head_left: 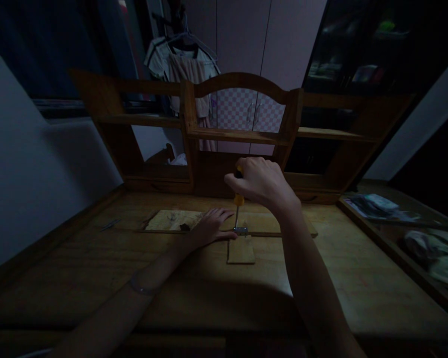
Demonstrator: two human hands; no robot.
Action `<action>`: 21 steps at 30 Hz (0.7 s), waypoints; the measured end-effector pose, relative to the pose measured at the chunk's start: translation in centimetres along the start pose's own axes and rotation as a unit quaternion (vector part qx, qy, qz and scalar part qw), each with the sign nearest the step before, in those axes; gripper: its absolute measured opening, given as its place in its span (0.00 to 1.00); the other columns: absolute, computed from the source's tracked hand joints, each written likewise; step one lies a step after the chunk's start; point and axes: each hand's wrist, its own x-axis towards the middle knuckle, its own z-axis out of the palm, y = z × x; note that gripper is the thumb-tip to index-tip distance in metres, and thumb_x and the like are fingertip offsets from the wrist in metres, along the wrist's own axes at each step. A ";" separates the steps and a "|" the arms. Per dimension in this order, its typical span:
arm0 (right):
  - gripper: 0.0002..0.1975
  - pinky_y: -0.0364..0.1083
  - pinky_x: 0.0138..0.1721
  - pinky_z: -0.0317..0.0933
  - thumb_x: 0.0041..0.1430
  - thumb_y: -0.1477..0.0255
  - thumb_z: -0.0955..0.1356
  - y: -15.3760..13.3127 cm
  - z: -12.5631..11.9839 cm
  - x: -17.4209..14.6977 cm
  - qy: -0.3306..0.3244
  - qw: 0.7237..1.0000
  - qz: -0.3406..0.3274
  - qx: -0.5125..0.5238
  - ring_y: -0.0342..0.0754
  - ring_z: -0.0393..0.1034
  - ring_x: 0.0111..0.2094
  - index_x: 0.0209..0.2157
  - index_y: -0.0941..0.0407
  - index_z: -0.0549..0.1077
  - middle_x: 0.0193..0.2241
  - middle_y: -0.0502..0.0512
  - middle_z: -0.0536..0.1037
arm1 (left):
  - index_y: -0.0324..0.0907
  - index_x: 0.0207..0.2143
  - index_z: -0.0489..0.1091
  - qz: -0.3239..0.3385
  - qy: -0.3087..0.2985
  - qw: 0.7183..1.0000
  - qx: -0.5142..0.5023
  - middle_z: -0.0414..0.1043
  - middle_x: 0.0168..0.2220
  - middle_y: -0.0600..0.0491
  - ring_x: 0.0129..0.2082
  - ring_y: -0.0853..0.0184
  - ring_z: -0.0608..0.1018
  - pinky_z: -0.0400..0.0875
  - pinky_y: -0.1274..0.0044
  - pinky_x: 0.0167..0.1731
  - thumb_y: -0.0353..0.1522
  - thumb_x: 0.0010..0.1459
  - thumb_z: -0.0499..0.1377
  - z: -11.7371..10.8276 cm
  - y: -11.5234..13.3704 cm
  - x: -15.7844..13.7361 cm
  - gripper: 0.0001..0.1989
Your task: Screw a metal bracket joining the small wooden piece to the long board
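Observation:
My right hand [263, 181] is wrapped round the yellow and black handle of a screwdriver [239, 200]. The tool stands nearly upright, its metal shaft reaching down to a small metal hinge [241, 230]. That hinge lies where a long wooden board [272, 223] meets a small square wood piece [241, 250]. Fingers stretched out, my left hand [211, 226] rests on the long board, its thumb close to the hinge and the edge of the small piece. Whether a screw sits under the screwdriver tip is too small to tell.
The boards lie on a wooden desk [134, 271]. A small metallic object [110, 224] lies at the left. Behind rises a wooden shelf unit [242, 135]. To the right, a lower surface holds papers or packets [373, 204] and crumpled cloth [442, 253].

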 end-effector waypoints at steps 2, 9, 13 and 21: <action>0.16 0.48 0.34 0.58 0.63 0.62 0.62 0.0 0.0 0.1 0.005 1.000 -0.020 0.015 0.56 0.74 0.37 0.38 0.58 0.76 0.35 0.61 0.80 | 0.44 0.56 0.64 -0.003 -0.002 1.000 -0.002 0.68 0.54 0.45 0.54 0.54 0.71 0.63 0.65 0.54 0.55 0.51 0.62 -0.1 0.1 0.0 0.36; 0.16 0.48 0.29 0.54 0.67 0.63 0.59 -0.2 1.0 0.4 0.030 0.999 -0.024 -0.013 0.55 0.75 0.34 0.40 0.58 0.73 0.34 0.61 0.79 | 0.44 0.56 0.65 -0.001 0.002 1.000 -0.005 0.68 0.54 0.45 0.53 0.54 0.71 0.63 0.66 0.54 0.55 0.51 0.62 0.1 -0.1 -0.1 0.37; 0.19 0.49 0.30 0.55 0.64 0.57 0.61 -0.3 0.9 0.3 0.025 1.000 -0.002 -0.015 0.57 0.74 0.34 0.41 0.57 0.72 0.33 0.60 0.79 | 0.44 0.56 0.65 -0.002 0.002 1.000 -0.002 0.68 0.53 0.45 0.53 0.54 0.71 0.64 0.65 0.53 0.56 0.50 0.62 0.1 -0.1 0.0 0.37; 0.13 0.49 0.33 0.55 0.62 0.68 0.60 0.3 1.0 0.5 0.019 0.999 -0.030 0.022 0.55 0.74 0.38 0.43 0.57 0.72 0.38 0.59 0.78 | 0.43 0.56 0.64 0.003 -0.001 1.000 0.004 0.68 0.54 0.45 0.53 0.54 0.71 0.63 0.66 0.54 0.56 0.51 0.61 0.2 0.0 -0.1 0.38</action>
